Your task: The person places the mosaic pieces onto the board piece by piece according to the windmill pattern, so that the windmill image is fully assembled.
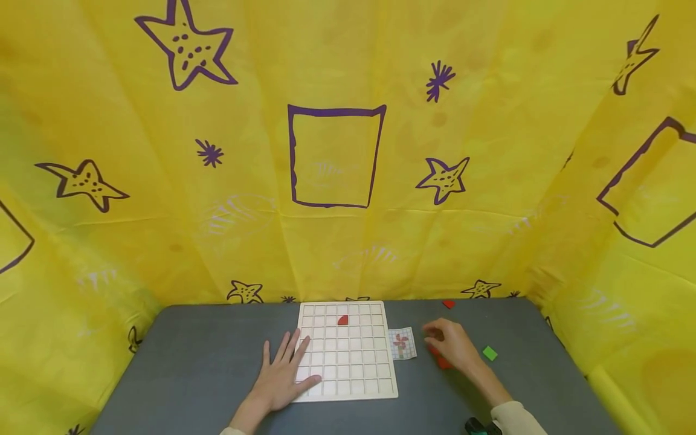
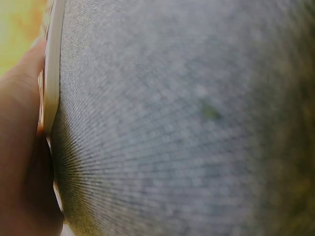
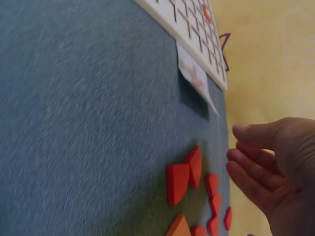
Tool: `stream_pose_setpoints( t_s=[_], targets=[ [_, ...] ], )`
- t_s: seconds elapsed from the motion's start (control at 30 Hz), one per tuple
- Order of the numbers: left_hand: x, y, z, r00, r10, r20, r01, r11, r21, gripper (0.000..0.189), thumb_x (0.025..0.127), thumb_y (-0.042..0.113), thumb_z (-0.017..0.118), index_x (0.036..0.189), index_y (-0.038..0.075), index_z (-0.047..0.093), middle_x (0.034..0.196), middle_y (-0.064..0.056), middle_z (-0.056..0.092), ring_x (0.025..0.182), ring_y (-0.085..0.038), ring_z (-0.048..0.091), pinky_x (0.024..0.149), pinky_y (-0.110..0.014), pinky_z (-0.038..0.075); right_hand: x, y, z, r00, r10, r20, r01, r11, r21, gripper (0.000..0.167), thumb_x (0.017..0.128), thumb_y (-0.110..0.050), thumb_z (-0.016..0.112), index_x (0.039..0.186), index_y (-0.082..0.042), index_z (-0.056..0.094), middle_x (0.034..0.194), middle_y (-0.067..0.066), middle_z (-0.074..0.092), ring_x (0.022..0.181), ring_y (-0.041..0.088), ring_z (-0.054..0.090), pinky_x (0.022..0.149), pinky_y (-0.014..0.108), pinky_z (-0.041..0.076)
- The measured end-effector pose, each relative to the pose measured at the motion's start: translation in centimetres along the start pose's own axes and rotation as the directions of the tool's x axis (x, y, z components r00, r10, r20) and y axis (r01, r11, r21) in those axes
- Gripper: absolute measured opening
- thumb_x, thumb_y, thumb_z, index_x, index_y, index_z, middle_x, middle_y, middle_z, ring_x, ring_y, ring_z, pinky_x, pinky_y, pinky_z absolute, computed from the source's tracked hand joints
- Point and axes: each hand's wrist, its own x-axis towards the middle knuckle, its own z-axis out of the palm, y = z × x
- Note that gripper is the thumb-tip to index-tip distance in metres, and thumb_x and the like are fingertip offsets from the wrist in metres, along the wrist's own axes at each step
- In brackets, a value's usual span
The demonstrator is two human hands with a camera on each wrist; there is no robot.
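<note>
A white gridded board (image 1: 365, 356) lies on the dark table, with one red quarter-round piece (image 1: 343, 320) in a square near its far side. My left hand (image 1: 276, 379) rests with spread fingers on the board's left edge. To the right of the board, my right hand (image 1: 450, 343) hovers over several red pieces (image 1: 444, 364), which it partly hides in the head view. The right wrist view shows its fingers loosely bent, thumb apart from fingertips, nothing between them. Below that hand lie red pieces (image 3: 177, 183) of quarter-round shape.
A small card (image 1: 402, 344) with a red flower pattern on a grid sits against the board's right edge. A green square (image 1: 490, 353) lies right of my right hand, and another red piece (image 1: 448, 304) near the table's far edge. Yellow patterned cloth (image 1: 337, 254) surrounds the table.
</note>
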Motion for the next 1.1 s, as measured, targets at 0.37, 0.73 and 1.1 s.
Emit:
stream_pose_setpoints(
  t_s=[0.37, 0.73, 1.1],
  targets=[
    [0.1, 0.3, -0.3, 0.998, -0.044, 0.039, 0.043, 0.999, 0.018, 0.093, 0.085, 0.077, 0.045, 0.156, 0.019, 0.029, 0.163, -0.008, 0.017, 0.149, -0.034, 0.014, 0.111, -0.068, -0.004, -1.1, 0.8, -1.1, 0.988, -0.066, 0.142, 0.079, 0.993, -0.086, 0.021, 0.076, -0.004, 0.081, 0.096, -0.003, 0.074, 0.092, 0.003, 0.072, 0.086, 0.023, 0.068, 0.077, 0.038, 0.055],
    [0.4, 0.3, -0.4, 0.998, -0.047, 0.045, 0.046, 0.999, 0.018, 0.093, 0.085, 0.078, 0.044, 0.154, 0.017, 0.032, 0.163, -0.011, 0.018, 0.148, -0.037, 0.014, 0.11, -0.069, -0.003, -1.3, 1.3, -0.8, 0.986, -0.034, 0.163, 0.052, 0.993, -0.107, 0.023, 0.073, 0.001, 0.081, 0.094, -0.001, 0.073, 0.086, 0.002, 0.068, 0.075, 0.016, 0.064, 0.066, 0.029, 0.053],
    [0.4, 0.1, -0.2, 0.997, -0.056, 0.051, 0.054, 0.998, 0.034, 0.094, 0.085, 0.08, 0.041, 0.156, 0.02, 0.028, 0.164, -0.007, 0.014, 0.149, -0.033, 0.012, 0.111, -0.068, -0.004, -1.3, 1.5, -0.6, 0.986, -0.063, 0.155, 0.084, 0.988, -0.129, 0.024, 0.071, 0.002, 0.082, 0.093, -0.001, 0.075, 0.084, 0.0, 0.062, 0.072, 0.012, 0.059, 0.063, 0.026, 0.05]
  ],
)
